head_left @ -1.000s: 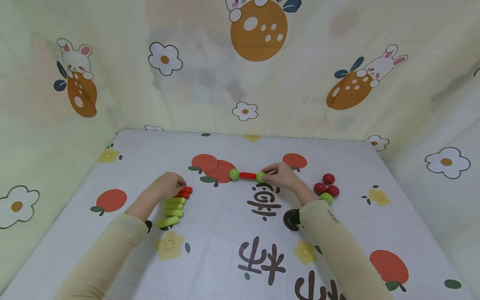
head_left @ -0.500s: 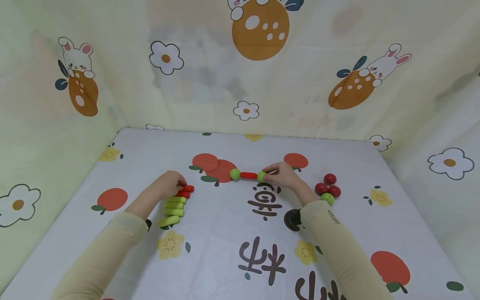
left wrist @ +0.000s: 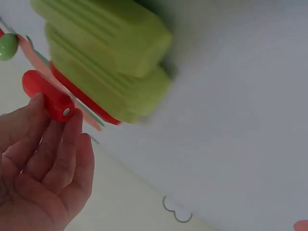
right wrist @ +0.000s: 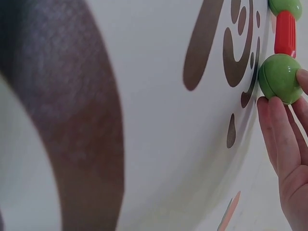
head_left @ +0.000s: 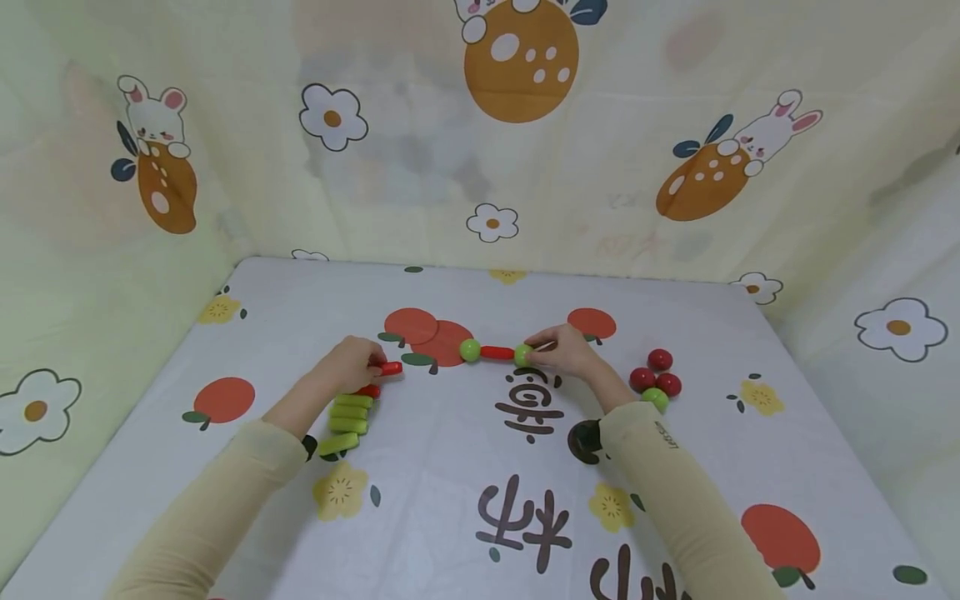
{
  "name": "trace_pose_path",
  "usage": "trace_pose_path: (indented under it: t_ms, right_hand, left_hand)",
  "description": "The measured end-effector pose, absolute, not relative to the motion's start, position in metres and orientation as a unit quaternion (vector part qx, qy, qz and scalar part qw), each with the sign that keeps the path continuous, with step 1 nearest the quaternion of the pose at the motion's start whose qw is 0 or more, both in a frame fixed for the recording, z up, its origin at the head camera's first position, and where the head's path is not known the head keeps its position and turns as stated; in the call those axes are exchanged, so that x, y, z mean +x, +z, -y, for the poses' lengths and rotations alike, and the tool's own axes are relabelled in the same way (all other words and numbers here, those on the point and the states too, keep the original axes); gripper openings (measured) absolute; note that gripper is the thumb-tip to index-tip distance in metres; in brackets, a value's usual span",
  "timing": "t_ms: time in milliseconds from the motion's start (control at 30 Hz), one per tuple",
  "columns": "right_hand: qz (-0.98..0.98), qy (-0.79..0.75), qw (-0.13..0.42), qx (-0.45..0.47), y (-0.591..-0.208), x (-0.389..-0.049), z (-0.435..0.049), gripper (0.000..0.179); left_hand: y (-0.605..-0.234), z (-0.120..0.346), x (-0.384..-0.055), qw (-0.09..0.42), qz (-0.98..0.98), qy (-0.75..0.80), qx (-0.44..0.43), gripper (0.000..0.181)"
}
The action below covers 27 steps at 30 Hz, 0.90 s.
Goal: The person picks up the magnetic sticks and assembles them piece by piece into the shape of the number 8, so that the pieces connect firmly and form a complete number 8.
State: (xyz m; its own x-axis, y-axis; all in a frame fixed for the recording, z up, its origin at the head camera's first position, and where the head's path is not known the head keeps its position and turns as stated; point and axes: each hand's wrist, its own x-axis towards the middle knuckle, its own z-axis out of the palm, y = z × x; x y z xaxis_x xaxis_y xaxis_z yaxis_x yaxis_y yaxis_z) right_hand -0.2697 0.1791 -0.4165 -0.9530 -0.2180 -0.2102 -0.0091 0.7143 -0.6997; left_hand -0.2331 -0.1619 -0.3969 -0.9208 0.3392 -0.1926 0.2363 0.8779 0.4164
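Note:
My left hand [head_left: 352, 364] pinches a red rod [head_left: 391, 367] between thumb and fingertips. In the left wrist view, that red rod [left wrist: 47, 96] has rounded ends and a pale round spot on the near end. Just below the hand lie another red rod [head_left: 368, 391] and a row of ridged green rods [head_left: 350, 412]. With thumb and fingers my right hand [head_left: 567, 352] holds a green ball [head_left: 522, 356]. This ball [right wrist: 279, 78] meets one end of a red ridged rod [right wrist: 285, 33], whose other end meets a second green ball [head_left: 470, 350].
To the right of my right hand, several dark red balls [head_left: 660, 360] sit clustered with a green ball [head_left: 655, 399]. A white printed cloth [head_left: 420, 500] covers the table. Patterned cloth walls [head_left: 405, 167] stand behind and at both sides.
My left hand has lifted a red rod from the top of the row and moved slightly right and away from me. The right hand stays on its green ball.

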Motion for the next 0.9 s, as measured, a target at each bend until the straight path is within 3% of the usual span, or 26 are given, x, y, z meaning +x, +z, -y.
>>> trace_pose_path:
  t_ms: [367, 900]
  right_hand:
    - [-0.912, -0.381, 0.14, -0.056, -0.419, -0.269, -0.181, 0.032]
    - [-0.91, -0.389, 0.133, -0.058, -0.421, -0.27, -0.181, 0.032]
  left_hand:
    - [-0.392, 0.137, -0.228, 0.119, -0.954, 0.224, 0.162, 0.024]
    - [-0.402, 0.097, -0.226, 0.205, -0.929, 0.3, 0.069, 0.025]
